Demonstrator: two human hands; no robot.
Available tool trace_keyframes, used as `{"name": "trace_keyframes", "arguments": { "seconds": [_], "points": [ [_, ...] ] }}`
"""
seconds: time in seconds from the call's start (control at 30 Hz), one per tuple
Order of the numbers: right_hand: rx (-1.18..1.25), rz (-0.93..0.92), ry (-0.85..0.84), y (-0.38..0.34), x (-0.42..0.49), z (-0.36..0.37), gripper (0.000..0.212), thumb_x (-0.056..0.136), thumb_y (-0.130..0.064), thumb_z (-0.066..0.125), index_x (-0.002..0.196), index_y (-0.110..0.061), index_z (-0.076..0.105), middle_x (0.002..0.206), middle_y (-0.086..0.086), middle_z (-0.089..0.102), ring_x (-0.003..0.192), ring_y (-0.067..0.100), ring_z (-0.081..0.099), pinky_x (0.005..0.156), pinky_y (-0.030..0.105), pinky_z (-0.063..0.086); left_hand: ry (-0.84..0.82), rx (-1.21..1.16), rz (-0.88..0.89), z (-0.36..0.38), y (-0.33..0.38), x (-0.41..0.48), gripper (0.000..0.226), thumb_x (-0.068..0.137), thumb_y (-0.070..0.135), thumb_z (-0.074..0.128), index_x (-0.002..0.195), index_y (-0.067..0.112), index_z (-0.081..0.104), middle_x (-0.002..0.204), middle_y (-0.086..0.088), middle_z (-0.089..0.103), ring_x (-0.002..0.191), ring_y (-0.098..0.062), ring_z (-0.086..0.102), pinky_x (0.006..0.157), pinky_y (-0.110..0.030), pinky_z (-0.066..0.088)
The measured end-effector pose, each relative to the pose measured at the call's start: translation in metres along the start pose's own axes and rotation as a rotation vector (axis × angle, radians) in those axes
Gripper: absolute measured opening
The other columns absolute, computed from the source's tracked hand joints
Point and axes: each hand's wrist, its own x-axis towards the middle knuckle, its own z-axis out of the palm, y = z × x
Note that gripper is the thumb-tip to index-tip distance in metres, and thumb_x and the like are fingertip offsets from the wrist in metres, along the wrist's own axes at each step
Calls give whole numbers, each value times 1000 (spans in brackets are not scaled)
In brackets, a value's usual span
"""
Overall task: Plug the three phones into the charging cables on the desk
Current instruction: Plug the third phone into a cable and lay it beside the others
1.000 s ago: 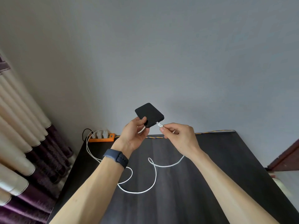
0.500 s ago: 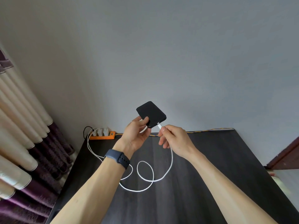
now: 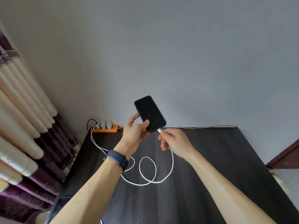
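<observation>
My left hand (image 3: 135, 133) holds a black phone (image 3: 149, 113) up above the dark desk (image 3: 210, 159), screen toward me and its bottom end pointing down and right. My right hand (image 3: 174, 141) pinches the white cable plug (image 3: 159, 131), which sits at the phone's bottom port. The white charging cable (image 3: 148, 168) loops on the desk and runs back to white chargers in an orange power strip (image 3: 106, 128) at the far left corner. Part of another dark phone (image 3: 62, 203) shows at the desk's near left edge, under my left forearm.
Striped cream and purple curtains (image 3: 24, 143) hang left of the desk. A yellow and blue braided cord (image 3: 202, 127) runs along the desk's far edge against the grey wall. A dark wristband is on my left wrist.
The phone has tilted up so its screen faces me. The plug, held just off the port before, now sits in the port. The cable slack has formed a rounder loop on the desk.
</observation>
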Motion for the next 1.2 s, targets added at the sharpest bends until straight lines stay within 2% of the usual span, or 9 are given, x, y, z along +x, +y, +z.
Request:
{"name": "trace_keyframes", "arguments": {
  "seconds": [0.2, 0.37, 0.5, 0.63, 0.77, 0.87, 1.0, 1.13, 1.2],
  "points": [
    [-26, 50, -47, 18, -7, 16, 35, 103, -23, 46, 78, -16, 68, 58, -3, 70, 56, 9, 67, 66, 23, 48, 97, 24, -17, -15, -23, -6, 48, 89, -1, 66, 132, 17, 52, 101, -13, 76, 94, -31, 74, 68, -28, 60],
    [-23, 71, -58, 25, -11, 25, 36, 104, -26, 45, 80, -13, 69, 60, -2, 71, 57, 9, 68, 69, 24, 49, 171, 34, -44, -21, -47, -9, 53, 88, 1, 68, 135, 16, 47, 103, -21, 68, 104, -38, 70, 81, -38, 60],
    [-10, 94, -126, 36, -12, 25, 37, 103, -26, 46, 81, -12, 72, 63, -1, 74, 59, 11, 71, 69, 23, 48, 180, 115, -38, -23, -52, -11, 54, 87, -1, 67, 134, 18, 48, 105, -18, 74, 97, -36, 72, 85, -41, 60],
    [-168, 191, -415, 52, -10, 15, 39, 100, -38, 51, 92, -13, 79, 81, -4, 81, 76, 5, 75, 78, 24, 48, 131, 297, -83, -29, -64, -17, 53, 87, -6, 65, 132, 18, 49, 100, -21, 74, 89, -33, 73, 79, -41, 62],
    [-480, 321, -624, 92, -5, 6, 35, 91, -45, 55, 102, -18, 75, 102, -10, 75, 91, 10, 73, 77, 29, 51, 170, 537, -222, -68, -101, -20, 58, 84, -5, 65, 136, 17, 51, 98, -22, 74, 92, -34, 73, 84, -54, 59],
    [-549, 328, -502, 121, -4, -2, 35, 90, -47, 53, 104, -22, 72, 110, -14, 70, 105, 17, 66, 82, 30, 46, 241, 575, -357, -107, -135, -34, 56, 85, -7, 61, 135, 17, 53, 99, -17, 71, 91, -31, 71, 80, -50, 60],
    [-567, 423, -373, 159, -11, -3, 50, 95, -46, 51, 140, -27, 51, 145, -2, 56, 131, 25, 53, 103, 37, 41, 358, 556, -510, -151, -169, -71, 51, 90, -10, 54, 132, 19, 55, 89, -6, 66, 72, -19, 67, 45, -23, 55],
    [-544, 507, -390, 188, -33, 18, 53, 95, -43, 55, 145, -27, 47, 148, 2, 52, 131, 25, 53, 98, 34, 40, 442, 553, -586, -182, -197, -94, 49, 92, -14, 48, 133, 12, 53, 90, -12, 65, 69, -20, 63, 39, -21, 52],
    [-548, 518, -406, 200, -47, 35, 53, 95, -41, 55, 145, -26, 47, 147, 2, 53, 130, 25, 53, 97, 33, 40, 455, 546, -606, -199, -211, -100, 49, 92, -13, 48, 133, 12, 52, 101, -16, 64, 74, -22, 63, 46, -23, 56]
  ]
}}
